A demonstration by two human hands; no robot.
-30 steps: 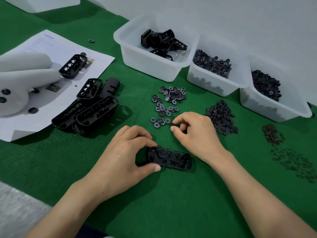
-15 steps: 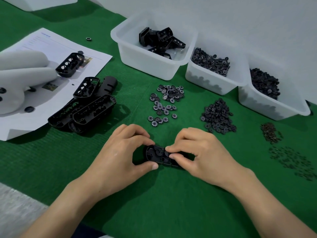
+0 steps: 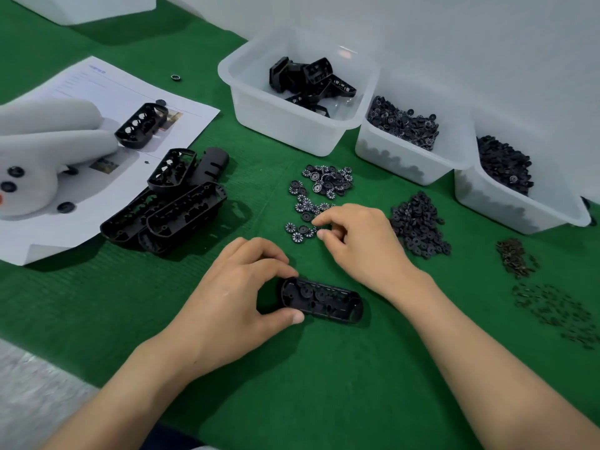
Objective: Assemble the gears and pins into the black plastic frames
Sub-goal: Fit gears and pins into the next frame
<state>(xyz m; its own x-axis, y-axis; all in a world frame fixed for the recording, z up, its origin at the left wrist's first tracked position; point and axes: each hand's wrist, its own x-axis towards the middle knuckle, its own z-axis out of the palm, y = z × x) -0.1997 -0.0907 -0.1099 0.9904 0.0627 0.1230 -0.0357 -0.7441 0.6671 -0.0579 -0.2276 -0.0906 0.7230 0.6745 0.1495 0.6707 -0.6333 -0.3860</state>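
Note:
A long black plastic frame [image 3: 321, 300] lies flat on the green mat in front of me, with gears seated in its left pockets. My left hand [image 3: 233, 297] grips the frame's left end between thumb and fingers. My right hand [image 3: 360, 241] is beyond the frame at a scatter of small white-toothed gears [image 3: 308, 203]. Its thumb and index finger curl together and pinch a gear at the near edge of that scatter. A heap of black gears [image 3: 418, 225] lies just right of that hand. Small dark pins [image 3: 516, 258] lie in piles at the far right.
A stack of black frames [image 3: 168, 209] sits to the left, partly on white paper [image 3: 81, 92] beside a white plush toy [image 3: 39, 157]. Three translucent bins stand at the back: frames [image 3: 292, 125], gears [image 3: 406, 151], black gears [image 3: 519, 206]. More pins [image 3: 558, 313] lie scattered on the right.
My right hand has left the frame, where it was pressing a gear in, and moved up to the scattered gears. My left hand still holds the frame's left end.

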